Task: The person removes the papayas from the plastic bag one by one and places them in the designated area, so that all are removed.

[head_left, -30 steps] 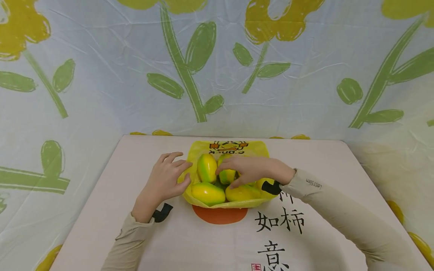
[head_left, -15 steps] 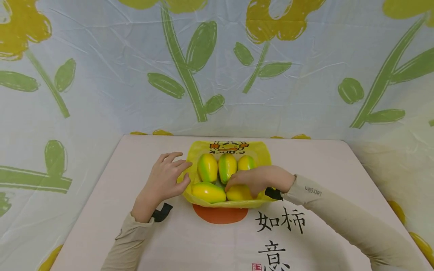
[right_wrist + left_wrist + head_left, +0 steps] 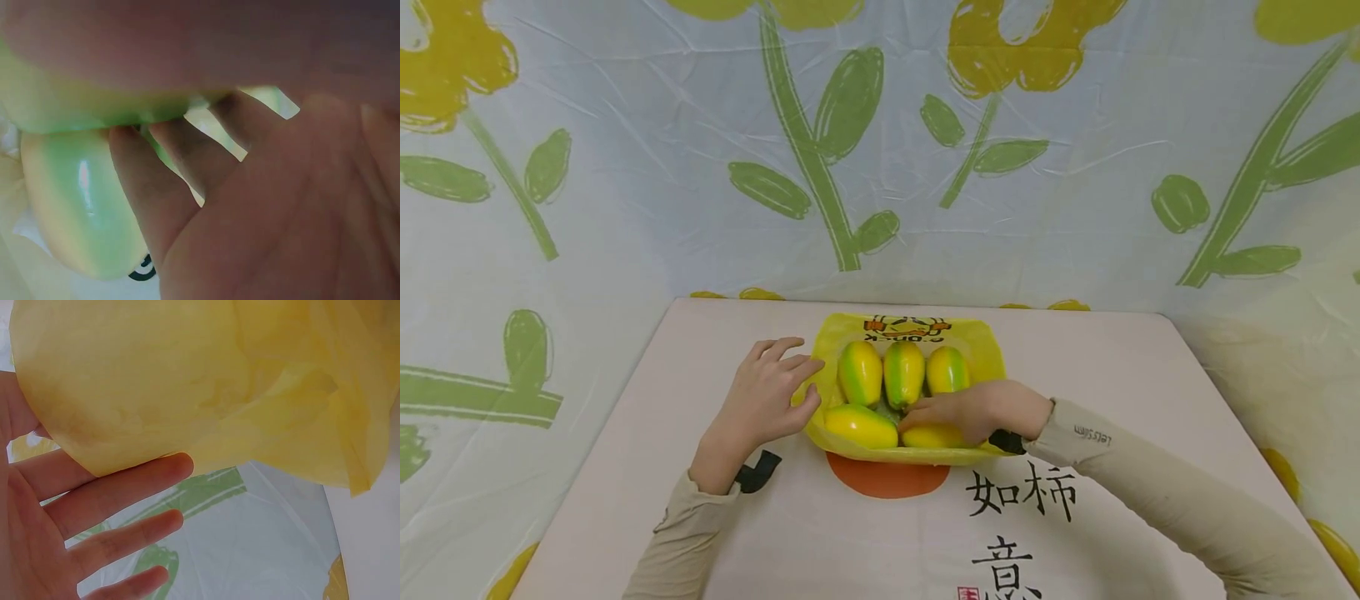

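A yellow bag (image 3: 981,342) printed with a duck figure lies spread on the table, its sides standing up like a shallow tray. Inside are several glossy yellow-green mangoes: a back row of three, a front-left mango (image 3: 861,427) and a front-right mango (image 3: 931,436). My right hand (image 3: 972,410) reaches in from the right and grips the front-right mango, partly covering it. In the right wrist view, its fingers curl behind that mango (image 3: 69,103), beside another mango (image 3: 87,206). At the bag's left side, my left hand (image 3: 767,392) spreads its fingers, fingertips right at the bag's edge (image 3: 156,425).
The pale table cover (image 3: 820,542) carries an orange printed shape (image 3: 887,479) and black written characters (image 3: 1022,492) in front of the bag. A flower-patterned curtain (image 3: 700,100) rises behind the table and at both sides.
My right hand has moved from over the back mangoes down and toward the front-right mango, uncovering the back row. The left hand stays in place.
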Tool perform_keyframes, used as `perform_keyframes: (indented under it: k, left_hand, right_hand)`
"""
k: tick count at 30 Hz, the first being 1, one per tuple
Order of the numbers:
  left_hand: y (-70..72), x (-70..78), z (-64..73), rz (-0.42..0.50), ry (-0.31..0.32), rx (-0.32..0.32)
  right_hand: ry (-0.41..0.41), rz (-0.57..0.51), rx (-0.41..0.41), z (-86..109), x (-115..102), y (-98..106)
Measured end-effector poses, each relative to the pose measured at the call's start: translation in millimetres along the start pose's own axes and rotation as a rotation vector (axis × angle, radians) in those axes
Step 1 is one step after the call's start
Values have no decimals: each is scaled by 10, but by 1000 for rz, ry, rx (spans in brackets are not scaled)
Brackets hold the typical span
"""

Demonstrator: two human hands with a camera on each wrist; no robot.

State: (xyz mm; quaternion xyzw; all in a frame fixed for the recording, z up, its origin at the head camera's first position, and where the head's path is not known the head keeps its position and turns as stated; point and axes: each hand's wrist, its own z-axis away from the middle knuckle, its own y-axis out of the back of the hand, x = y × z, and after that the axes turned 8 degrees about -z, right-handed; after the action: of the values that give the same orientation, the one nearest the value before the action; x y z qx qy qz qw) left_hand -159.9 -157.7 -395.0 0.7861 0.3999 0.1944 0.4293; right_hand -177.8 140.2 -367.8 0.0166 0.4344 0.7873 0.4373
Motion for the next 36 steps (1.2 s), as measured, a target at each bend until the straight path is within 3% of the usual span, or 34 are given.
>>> perform_keyframes:
  k: [8,18,25,36]
  left_hand:
    - [-5,-4,4,-1,-10,9]
    - [-11,-1,-6,5,-19,7]
    - [-4,15,-17,2,-28,8]
    - [20,32,2,7,-26,-3]
  right_hand:
    - [6,26,20,-13,10,-39]
    - [-97,76,52,-4,-33,-118]
    - [-58,129,80,0,-38,-121]
    - [46,72,112,66,-17,-53]
